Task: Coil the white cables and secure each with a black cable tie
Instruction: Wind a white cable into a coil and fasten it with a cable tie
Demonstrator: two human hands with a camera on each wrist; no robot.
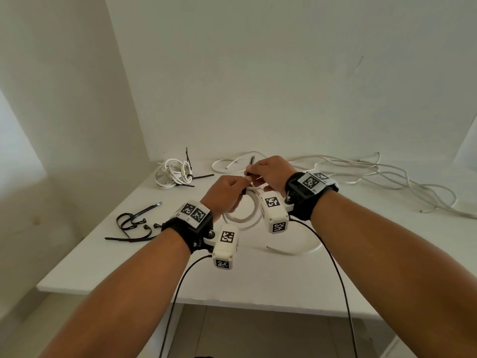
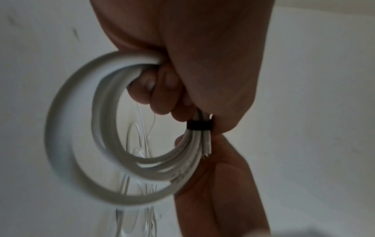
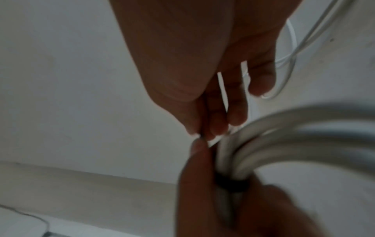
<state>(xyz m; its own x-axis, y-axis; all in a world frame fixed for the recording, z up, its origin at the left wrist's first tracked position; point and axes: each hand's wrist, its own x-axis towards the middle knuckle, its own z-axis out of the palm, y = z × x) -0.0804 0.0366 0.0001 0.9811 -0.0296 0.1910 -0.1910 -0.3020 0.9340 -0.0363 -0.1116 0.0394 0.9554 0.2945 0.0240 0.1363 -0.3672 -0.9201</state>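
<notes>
White cable coil, black cable tie, white table, black-and-white checkered wrist markers

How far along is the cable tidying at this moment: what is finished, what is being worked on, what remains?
Done: one tied coil lies at the back left of the table.
In hand: the left hand grips a second coil with a black tie already round it; the right hand pinches the tie's tail, apparently tightening it.
Left: loose white cable sprawls at the right, and spare ties wait at the left.

Cable coil smooth white plastic; table matt white.
</notes>
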